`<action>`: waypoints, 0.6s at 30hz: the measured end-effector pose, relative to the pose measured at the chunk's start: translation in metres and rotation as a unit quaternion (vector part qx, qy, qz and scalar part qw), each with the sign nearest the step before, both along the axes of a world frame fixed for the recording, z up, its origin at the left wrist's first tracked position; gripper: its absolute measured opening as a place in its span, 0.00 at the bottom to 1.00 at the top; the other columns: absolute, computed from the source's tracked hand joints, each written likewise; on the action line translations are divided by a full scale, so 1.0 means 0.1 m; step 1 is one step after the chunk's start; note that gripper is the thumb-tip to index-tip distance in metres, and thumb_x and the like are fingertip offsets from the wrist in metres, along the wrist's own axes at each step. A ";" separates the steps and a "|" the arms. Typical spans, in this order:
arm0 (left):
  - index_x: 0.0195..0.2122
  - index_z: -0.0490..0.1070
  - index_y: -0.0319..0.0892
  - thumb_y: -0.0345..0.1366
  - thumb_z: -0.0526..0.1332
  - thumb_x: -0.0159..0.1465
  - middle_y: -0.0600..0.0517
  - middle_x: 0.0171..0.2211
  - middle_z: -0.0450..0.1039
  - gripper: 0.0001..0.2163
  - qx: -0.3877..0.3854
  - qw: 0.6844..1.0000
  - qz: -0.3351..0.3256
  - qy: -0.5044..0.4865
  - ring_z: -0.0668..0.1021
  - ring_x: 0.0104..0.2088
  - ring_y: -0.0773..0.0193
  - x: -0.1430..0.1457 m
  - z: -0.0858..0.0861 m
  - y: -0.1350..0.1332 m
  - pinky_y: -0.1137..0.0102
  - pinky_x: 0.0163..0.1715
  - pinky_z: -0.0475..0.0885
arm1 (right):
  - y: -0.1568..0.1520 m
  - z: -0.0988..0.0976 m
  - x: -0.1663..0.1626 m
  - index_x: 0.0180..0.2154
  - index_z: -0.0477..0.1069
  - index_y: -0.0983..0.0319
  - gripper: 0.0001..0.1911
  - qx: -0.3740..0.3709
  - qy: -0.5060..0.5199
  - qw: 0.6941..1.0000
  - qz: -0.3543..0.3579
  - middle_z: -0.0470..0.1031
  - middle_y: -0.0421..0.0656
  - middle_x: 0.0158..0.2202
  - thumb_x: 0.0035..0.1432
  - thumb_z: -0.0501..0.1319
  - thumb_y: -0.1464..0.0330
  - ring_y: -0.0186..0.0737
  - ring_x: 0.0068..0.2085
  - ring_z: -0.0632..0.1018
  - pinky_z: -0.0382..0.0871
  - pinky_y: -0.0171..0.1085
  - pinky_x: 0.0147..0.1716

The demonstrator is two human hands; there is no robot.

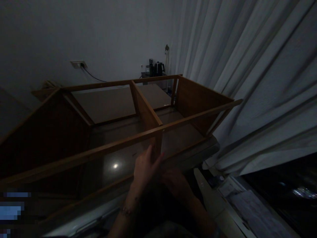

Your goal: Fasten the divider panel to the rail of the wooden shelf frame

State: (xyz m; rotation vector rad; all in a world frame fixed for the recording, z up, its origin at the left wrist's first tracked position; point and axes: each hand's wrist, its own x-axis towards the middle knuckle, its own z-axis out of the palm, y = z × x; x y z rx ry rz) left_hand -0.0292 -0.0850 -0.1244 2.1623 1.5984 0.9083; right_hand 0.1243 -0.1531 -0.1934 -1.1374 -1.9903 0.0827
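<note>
A brown wooden furniture frame [128, 138] with open sides lies across the head view. A middle divider panel [146, 102] splits it into two bays. My left hand [145, 165] is closed around the front upright [158, 142] of that divider, just under the front top rail, with the thumb lying on its near side. My right hand [174, 180] is lower and to the right, in deep shadow near the front lower rail. Its fingers are too dim to make out, and whether it touches the wood I cannot tell.
The frame rests on a padded surface [210, 145]. White curtains [247, 66] hang at the right. A black kettle [159, 67] stands at the back, and a wall socket [78, 64] has a cord plugged in. Flat boxes [255, 211] lie at the lower right.
</note>
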 end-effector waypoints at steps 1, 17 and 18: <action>0.46 0.65 0.43 0.52 0.52 0.64 0.49 0.33 0.76 0.18 -0.002 1.000 0.000 0.000 0.78 0.32 0.61 0.00 0.00 0.00 0.71 0.29 0.68 | 0.00 0.00 -0.03 0.37 0.70 0.60 0.11 -0.006 0.023 1.000 -0.005 0.76 0.44 0.32 0.67 0.50 0.66 0.39 0.35 0.77 0.74 0.38 0.35; 0.44 0.66 0.42 0.53 0.52 0.64 0.49 0.33 0.76 0.19 -0.002 1.000 0.005 0.013 0.78 0.32 0.60 -0.01 -0.01 0.00 0.70 0.29 0.68 | -0.15 -0.06 -0.28 0.49 0.64 0.59 0.14 -0.311 0.445 0.838 -0.058 0.72 0.40 0.30 0.65 0.50 0.62 0.35 0.29 0.73 0.69 0.33 0.29; 0.44 0.66 0.42 0.53 0.52 0.64 0.49 0.33 0.76 0.19 -0.002 1.000 0.006 0.014 0.78 0.31 0.60 -0.01 -0.01 0.00 0.70 0.28 0.68 | -0.14 -0.07 -0.27 0.48 0.65 0.59 0.13 -0.289 0.407 0.864 -0.060 0.73 0.41 0.32 0.65 0.50 0.63 0.36 0.31 0.74 0.70 0.34 0.31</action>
